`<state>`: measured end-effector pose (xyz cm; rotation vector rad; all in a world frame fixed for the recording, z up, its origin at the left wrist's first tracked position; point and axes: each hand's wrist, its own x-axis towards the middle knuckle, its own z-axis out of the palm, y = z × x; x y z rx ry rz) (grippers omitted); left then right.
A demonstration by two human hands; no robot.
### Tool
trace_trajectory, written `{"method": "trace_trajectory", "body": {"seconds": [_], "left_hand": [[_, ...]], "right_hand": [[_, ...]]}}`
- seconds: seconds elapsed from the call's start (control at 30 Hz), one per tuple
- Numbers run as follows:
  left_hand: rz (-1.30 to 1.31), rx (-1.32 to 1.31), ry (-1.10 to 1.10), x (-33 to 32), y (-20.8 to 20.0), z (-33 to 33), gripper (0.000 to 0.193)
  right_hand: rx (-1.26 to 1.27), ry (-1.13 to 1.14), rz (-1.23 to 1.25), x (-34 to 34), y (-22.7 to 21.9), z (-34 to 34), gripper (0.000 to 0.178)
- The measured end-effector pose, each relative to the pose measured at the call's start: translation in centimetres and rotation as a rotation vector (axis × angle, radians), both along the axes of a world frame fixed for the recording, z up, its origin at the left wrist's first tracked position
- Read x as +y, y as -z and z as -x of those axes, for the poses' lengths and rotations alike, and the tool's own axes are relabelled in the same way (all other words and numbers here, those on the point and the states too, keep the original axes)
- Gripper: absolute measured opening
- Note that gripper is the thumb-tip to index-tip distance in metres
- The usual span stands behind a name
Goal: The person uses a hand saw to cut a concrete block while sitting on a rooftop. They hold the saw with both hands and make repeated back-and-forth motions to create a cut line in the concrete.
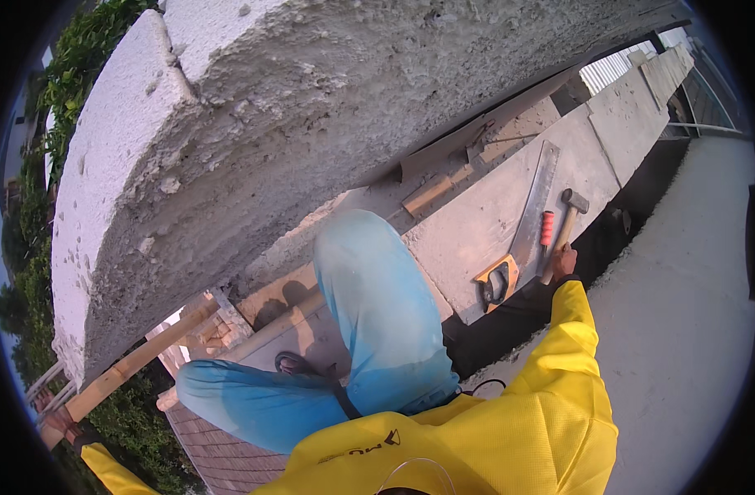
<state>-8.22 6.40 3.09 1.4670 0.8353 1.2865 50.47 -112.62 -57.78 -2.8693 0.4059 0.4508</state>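
My right hand [564, 262] is closed round the lower end of the wooden handle of a hammer [569, 221]. The hammer's dark metal head lies on a pale board, pointing away from me. Just left of it lies a chisel [547, 228] with a red grip, its dark blade close to my fingers. A handsaw [533, 202] with an orange and black handle lies further left on the same board. At the far left edge, my left hand [60, 422] is wrapped round the end of a wooden beam [117, 378], small and partly shadowed.
A thick, rough concrete slab [221, 157] overhangs from the upper left. The pale board [468, 223] runs toward the upper right, beside a dark gap [641, 194] and a smooth grey surface [691, 272]. Below left are roof tiles [221, 454] and green foliage [138, 433].
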Motion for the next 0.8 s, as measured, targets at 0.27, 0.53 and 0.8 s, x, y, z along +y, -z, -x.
{"method": "trace_trajectory", "body": {"seconds": [0.27,0.53,0.8], "left_hand": [[0.032,-0.019,-0.007,1.6,-2.3,5.3,0.07],[0.035,-0.02,0.053,3.3,-1.3,7.3,0.061],[-0.019,-0.03,-0.129,2.2,1.4,4.4,0.047]], "right_hand": [[-0.253,-0.04,0.256,6.6,-4.7,3.0,0.051],[0.054,-0.437,0.151,18.6,-6.8,20.6,0.066],[0.143,-0.377,0.134,19.2,-4.4,18.5,0.053]]}}
